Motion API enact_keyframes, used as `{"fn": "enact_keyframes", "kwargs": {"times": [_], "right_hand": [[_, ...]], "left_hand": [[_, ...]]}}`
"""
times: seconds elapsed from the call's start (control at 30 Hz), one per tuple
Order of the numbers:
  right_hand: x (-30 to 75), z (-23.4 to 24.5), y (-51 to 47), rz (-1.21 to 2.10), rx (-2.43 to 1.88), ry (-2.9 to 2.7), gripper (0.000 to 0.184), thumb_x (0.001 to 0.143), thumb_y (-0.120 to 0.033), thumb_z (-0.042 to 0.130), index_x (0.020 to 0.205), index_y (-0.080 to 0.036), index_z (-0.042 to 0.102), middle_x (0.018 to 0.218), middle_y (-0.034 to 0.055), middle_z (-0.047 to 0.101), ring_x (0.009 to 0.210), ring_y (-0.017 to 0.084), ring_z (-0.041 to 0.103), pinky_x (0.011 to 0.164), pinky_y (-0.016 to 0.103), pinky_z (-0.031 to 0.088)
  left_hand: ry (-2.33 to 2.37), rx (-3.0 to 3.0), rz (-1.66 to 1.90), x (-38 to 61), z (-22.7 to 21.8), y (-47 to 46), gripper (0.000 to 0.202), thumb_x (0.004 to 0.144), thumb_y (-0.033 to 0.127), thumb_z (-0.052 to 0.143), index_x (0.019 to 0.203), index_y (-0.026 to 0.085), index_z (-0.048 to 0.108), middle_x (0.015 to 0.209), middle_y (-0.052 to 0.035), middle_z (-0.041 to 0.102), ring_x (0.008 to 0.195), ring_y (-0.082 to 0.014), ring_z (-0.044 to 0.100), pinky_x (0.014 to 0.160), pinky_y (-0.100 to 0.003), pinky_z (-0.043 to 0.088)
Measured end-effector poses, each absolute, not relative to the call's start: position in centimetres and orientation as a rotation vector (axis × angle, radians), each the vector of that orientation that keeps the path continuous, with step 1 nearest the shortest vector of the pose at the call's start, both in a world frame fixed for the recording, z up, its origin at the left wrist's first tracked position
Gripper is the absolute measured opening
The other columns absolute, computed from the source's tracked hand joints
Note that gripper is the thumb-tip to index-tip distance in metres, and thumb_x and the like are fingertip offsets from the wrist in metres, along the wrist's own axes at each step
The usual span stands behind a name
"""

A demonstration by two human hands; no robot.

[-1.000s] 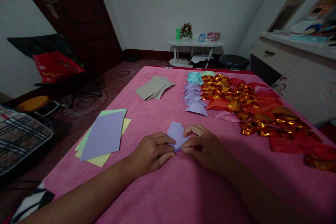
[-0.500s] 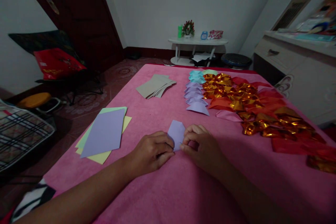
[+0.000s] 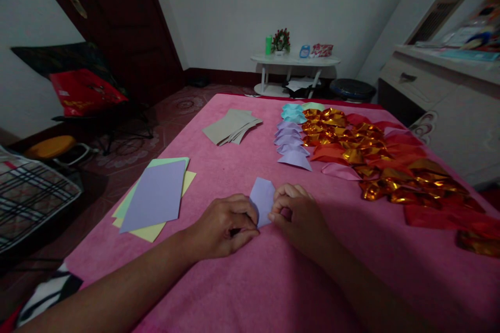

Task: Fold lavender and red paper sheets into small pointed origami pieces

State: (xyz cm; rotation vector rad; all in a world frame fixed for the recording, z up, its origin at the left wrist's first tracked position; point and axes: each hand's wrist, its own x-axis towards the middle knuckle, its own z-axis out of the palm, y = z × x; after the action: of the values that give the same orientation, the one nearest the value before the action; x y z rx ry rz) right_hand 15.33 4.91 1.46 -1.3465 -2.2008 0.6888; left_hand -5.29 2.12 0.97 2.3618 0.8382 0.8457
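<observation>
**2 hands, 1 small lilac fold on the pink table**

Both hands are down on the pink tablecloth (image 3: pixel 253 281), meeting near its front middle. Between them lies the folded lilac paper (image 3: pixel 262 199), flat on the cloth with its pointed top aimed away from the person. The left hand (image 3: pixel 224 226) is curled, knuckles up, thumb and fingertips closed on the paper's lower left edge. The right hand (image 3: pixel 300 218) is bunched into a loose fist, its fingertips tucked in against the paper's right edge and lower corner. The bottom of the paper is hidden under the fingers, so the exact fold there cannot be made out.

Off to the left, well apart from the hands, sits a stack of flat sheets (image 3: pixel 156 197), lilac on top with green and yellow edges peeking out. Farther back lies a fanned pile of grey-beige sheets (image 3: pixel 230 127). Beyond the right hand runs a row of finished lilac folds (image 3: pixel 291 148), capped at the far end by pale blue folds (image 3: pixel 292 113). Just beside that row spreads a heap of gold foil pieces (image 3: pixel 351 145) mixed with red foil pieces (image 3: pixel 394 140), and 1 pink fold (image 3: pixel 339 170) lies at its near edge. A white side table (image 3: pixel 295 60) stands by the far wall.
</observation>
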Motion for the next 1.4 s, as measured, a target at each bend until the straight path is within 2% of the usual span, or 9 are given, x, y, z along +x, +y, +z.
{"fn": "enact_keyframes", "kwargs": {"times": [0.17, 0.33, 0.57, 0.83, 1.23, 1.3, 1.4], "right_hand": [[15.9, 1.6, 5.3, 0.743, -1.268, -2.24, 0.014, 0.068, -0.013, 0.069, 0.059, -0.021, 0.06, 0.083, -0.0001, 0.059, 0.084, 0.018, 0.05, 0.076, 0.033, 0.035], [16.8, 2.1, 5.9, 0.881, -1.127, -2.291, 0.017, 0.068, -0.008, 0.068, 0.06, -0.022, 0.064, 0.086, -0.0009, 0.06, 0.086, 0.017, 0.051, 0.077, 0.032, 0.035], [16.8, 2.0, 5.9, 0.864, -1.142, -2.299, 0.015, 0.067, -0.009, 0.069, 0.06, -0.021, 0.064, 0.085, -0.0013, 0.06, 0.085, 0.017, 0.051, 0.076, 0.032, 0.034], [15.8, 1.9, 5.3, 0.742, -1.274, -2.269, 0.015, 0.066, -0.012, 0.067, 0.056, -0.02, 0.059, 0.082, -0.0006, 0.06, 0.084, 0.017, 0.049, 0.075, 0.033, 0.034], [15.3, 1.8, 5.2, 0.672, -1.316, -2.259, 0.017, 0.065, -0.012, 0.067, 0.053, -0.02, 0.057, 0.08, -0.0004, 0.06, 0.081, 0.017, 0.049, 0.072, 0.032, 0.033], [15.2, 1.9, 5.2, 0.667, -1.326, -2.26, 0.017, 0.065, -0.012, 0.068, 0.053, -0.02, 0.057, 0.08, -0.0005, 0.06, 0.081, 0.017, 0.049, 0.072, 0.032, 0.034], [15.2, 1.8, 5.3, 0.661, -1.325, -2.272, 0.017, 0.065, -0.01, 0.067, 0.054, -0.02, 0.058, 0.079, -0.0007, 0.06, 0.082, 0.017, 0.049, 0.073, 0.032, 0.034]], "left_hand": [[0.843, 2.333, 0.835, -5.3, 1.2, 2.0, 0.013, 0.083, 0.02, 0.057, 0.078, 0.015, 0.067, 0.077, -0.0066, 0.064, 0.077, -0.0148, 0.057, 0.074, -0.03, 0.047], [0.863, 2.362, 0.804, -5.4, 1.6, 2.0, 0.016, 0.083, 0.019, 0.057, 0.093, 0.015, 0.069, 0.091, -0.0093, 0.064, 0.085, -0.0169, 0.057, 0.077, -0.031, 0.047], [0.791, 2.428, 0.772, -5.8, 1.5, 2.0, 0.014, 0.084, 0.019, 0.057, 0.087, 0.016, 0.07, 0.092, -0.0096, 0.063, 0.086, -0.0169, 0.058, 0.079, -0.032, 0.047], [0.776, 2.467, 0.766, -5.9, 1.3, 1.9, 0.014, 0.085, 0.02, 0.056, 0.087, 0.016, 0.069, 0.089, -0.009, 0.062, 0.086, -0.0166, 0.058, 0.078, -0.031, 0.047], [0.793, 2.411, 0.814, -5.6, 1.5, 1.8, 0.012, 0.085, 0.021, 0.056, 0.084, 0.015, 0.066, 0.084, -0.0083, 0.064, 0.082, -0.0162, 0.06, 0.078, -0.031, 0.048], [0.805, 2.396, 0.81, -5.5, 1.7, 1.8, 0.013, 0.085, 0.022, 0.056, 0.09, 0.014, 0.065, 0.085, -0.0087, 0.065, 0.082, -0.0164, 0.06, 0.079, -0.032, 0.047], [0.838, 2.424, 0.797, -5.5, 1.8, 1.7, 0.027, 0.086, 0.028, 0.056, 0.109, 0.014, 0.061, 0.092, -0.0106, 0.066, 0.086, -0.0177, 0.06, 0.081, -0.033, 0.047]]}}
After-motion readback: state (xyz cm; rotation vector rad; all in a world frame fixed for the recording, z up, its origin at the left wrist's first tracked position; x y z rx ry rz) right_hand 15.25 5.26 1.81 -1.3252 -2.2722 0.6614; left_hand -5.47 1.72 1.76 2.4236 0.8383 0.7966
